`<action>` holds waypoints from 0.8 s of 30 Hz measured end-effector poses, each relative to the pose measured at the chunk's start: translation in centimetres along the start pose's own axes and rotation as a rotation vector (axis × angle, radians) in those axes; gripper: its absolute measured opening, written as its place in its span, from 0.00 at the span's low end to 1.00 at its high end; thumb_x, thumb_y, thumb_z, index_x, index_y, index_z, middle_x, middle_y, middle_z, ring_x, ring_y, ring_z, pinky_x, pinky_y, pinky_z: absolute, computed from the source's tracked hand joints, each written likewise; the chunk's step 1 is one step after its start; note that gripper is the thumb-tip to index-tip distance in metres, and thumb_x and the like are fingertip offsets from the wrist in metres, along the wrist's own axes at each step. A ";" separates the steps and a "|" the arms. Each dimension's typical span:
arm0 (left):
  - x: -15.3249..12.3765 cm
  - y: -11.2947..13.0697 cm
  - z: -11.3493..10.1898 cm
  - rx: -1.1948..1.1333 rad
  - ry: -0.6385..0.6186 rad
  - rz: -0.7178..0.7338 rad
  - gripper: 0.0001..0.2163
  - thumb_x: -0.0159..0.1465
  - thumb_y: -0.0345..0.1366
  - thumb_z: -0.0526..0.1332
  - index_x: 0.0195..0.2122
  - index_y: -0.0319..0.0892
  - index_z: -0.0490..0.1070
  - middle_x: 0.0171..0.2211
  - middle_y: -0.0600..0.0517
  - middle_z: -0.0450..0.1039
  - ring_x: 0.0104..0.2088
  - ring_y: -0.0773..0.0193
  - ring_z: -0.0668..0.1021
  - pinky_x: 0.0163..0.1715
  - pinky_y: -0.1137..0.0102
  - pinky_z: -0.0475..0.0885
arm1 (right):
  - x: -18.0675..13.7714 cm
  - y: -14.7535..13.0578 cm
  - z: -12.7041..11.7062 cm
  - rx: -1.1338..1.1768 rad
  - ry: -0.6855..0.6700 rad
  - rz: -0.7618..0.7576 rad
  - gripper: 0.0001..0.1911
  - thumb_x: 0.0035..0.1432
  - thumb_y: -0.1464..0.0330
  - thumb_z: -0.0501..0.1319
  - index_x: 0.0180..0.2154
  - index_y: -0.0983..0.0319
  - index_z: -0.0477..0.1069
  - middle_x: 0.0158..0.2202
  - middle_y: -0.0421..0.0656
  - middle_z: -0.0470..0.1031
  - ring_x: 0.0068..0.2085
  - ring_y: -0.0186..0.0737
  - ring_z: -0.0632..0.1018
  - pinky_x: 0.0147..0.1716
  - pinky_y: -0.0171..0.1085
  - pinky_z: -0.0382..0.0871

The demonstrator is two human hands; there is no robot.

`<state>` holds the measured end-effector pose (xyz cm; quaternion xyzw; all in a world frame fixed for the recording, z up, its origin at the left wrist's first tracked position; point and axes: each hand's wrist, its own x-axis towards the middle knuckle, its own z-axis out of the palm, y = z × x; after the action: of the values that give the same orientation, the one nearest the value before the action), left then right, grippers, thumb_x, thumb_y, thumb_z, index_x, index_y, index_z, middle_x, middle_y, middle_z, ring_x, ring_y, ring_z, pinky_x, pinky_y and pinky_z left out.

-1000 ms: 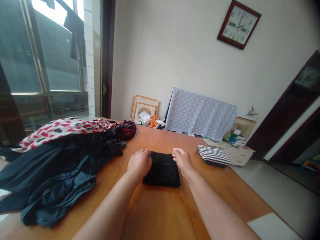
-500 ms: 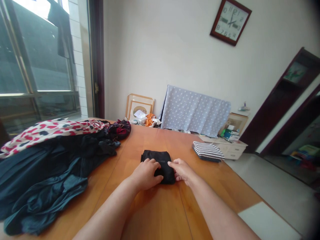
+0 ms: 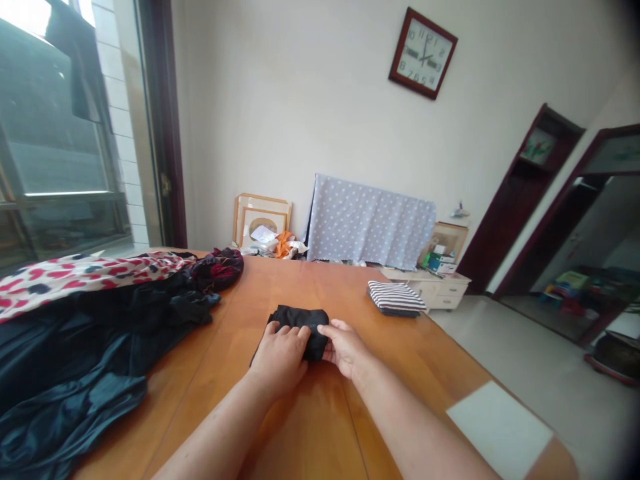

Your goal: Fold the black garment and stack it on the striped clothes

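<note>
A folded black garment (image 3: 303, 318), made into a small bundle, lies on the wooden table in front of me. My left hand (image 3: 281, 353) grips its near left part, fingers curled over the top and the thumb hidden behind the hand. At the right edge, my right hand (image 3: 346, 347) pinches the cloth, with thumb on top and the other fingers at the side and below. Part of the bundle's left side sticks out past my left hand. Further off to the right rests a folded stack with a black-and-white striped garment (image 3: 395, 296) on top.
Dark loose clothes (image 3: 100, 340) and a white cloth with red and black shapes (image 3: 90, 277) heap up on the left of the table (image 3: 320, 427). A pale sheet (image 3: 500, 427) lies at the right edge. Beyond are picture frames (image 3: 263, 217) and a dotted cloth (image 3: 370, 220).
The view has turned a little to the right. My left hand has shifted its grip at the bundle's near left, where more cloth now sticks out; my right hand stays at the right edge.
</note>
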<state>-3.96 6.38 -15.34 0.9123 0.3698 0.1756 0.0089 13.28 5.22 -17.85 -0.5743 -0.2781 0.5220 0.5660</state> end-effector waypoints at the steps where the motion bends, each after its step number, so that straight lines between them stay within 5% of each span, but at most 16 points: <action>1: 0.0 -0.1 -0.1 0.000 0.000 -0.003 0.12 0.57 0.34 0.60 0.43 0.44 0.70 0.38 0.44 0.78 0.43 0.48 0.77 0.51 0.56 0.59 | -0.2 0.0 -0.2 -0.001 -0.026 -0.007 0.15 0.56 0.64 0.63 0.45 0.58 0.66 0.26 0.37 0.74 0.24 0.33 0.75 0.26 0.34 0.73; 5: -0.1 -0.8 -1.0 -0.099 0.046 -0.037 0.07 0.59 0.33 0.56 0.39 0.45 0.69 0.35 0.47 0.78 0.41 0.52 0.78 0.46 0.61 0.63 | -0.9 -0.2 -1.9 -0.128 0.026 -0.079 0.15 0.59 0.59 0.60 0.44 0.59 0.69 0.31 0.42 0.76 0.28 0.36 0.78 0.27 0.34 0.73; 8: -0.4 -1.4 -2.1 -0.312 0.078 -0.076 0.06 0.62 0.36 0.54 0.38 0.46 0.68 0.32 0.51 0.76 0.36 0.56 0.78 0.40 0.65 0.65 | -1.7 -1.0 -3.6 -0.247 0.106 -0.261 0.23 0.56 0.61 0.62 0.54 0.57 0.68 0.51 0.48 0.75 0.49 0.42 0.78 0.42 0.38 0.73; 10: -0.7 -1.8 -2.9 -0.556 0.086 -0.113 0.07 0.63 0.38 0.53 0.37 0.45 0.69 0.32 0.53 0.76 0.35 0.58 0.77 0.37 0.68 0.67 | -2.7 -2.0 -4.5 -0.290 0.006 -0.368 0.31 0.55 0.61 0.64 0.60 0.55 0.64 0.62 0.47 0.66 0.62 0.44 0.67 0.54 0.39 0.67; 12: -0.9 -2.1 -3.7 -0.847 0.087 -0.127 0.09 0.64 0.39 0.53 0.39 0.44 0.70 0.36 0.52 0.77 0.38 0.59 0.77 0.38 0.69 0.69 | -4.1 -3.1 -5.1 -0.309 -0.194 -0.386 0.35 0.54 0.59 0.66 0.62 0.55 0.62 0.65 0.47 0.62 0.66 0.45 0.62 0.59 0.41 0.62; 16: -1.3 -2.5 -4.6 -1.287 0.006 -0.216 0.15 0.61 0.39 0.55 0.47 0.42 0.73 0.39 0.52 0.79 0.39 0.58 0.78 0.39 0.69 0.71 | -6.4 -4.4 -5.4 -0.337 -0.436 -0.299 0.31 0.49 0.59 0.71 0.55 0.57 0.70 0.54 0.45 0.75 0.56 0.46 0.73 0.54 0.41 0.65; 19: -1.6 -2.6 -4.8 -1.447 -0.023 -0.306 0.16 0.60 0.39 0.57 0.48 0.43 0.73 0.35 0.53 0.79 0.35 0.59 0.79 0.36 0.68 0.72 | -7.3 -4.6 -5.6 -0.399 -0.400 -0.269 0.19 0.49 0.62 0.70 0.43 0.60 0.75 0.38 0.41 0.79 0.40 0.40 0.77 0.40 0.35 0.68; 24: -1.6 -2.2 -5.2 -1.515 -0.009 -0.235 0.14 0.59 0.37 0.62 0.47 0.42 0.74 0.39 0.51 0.80 0.39 0.59 0.79 0.41 0.68 0.72 | -8.5 -5.9 -6.9 -0.445 -0.296 -0.319 0.09 0.51 0.64 0.66 0.36 0.61 0.74 0.26 0.35 0.71 0.21 0.27 0.65 0.21 0.29 0.55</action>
<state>-8.16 6.31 -11.25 0.6126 0.2430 0.3755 0.6517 18.62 -3.78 -11.20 -0.5507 -0.5517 0.4309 0.4546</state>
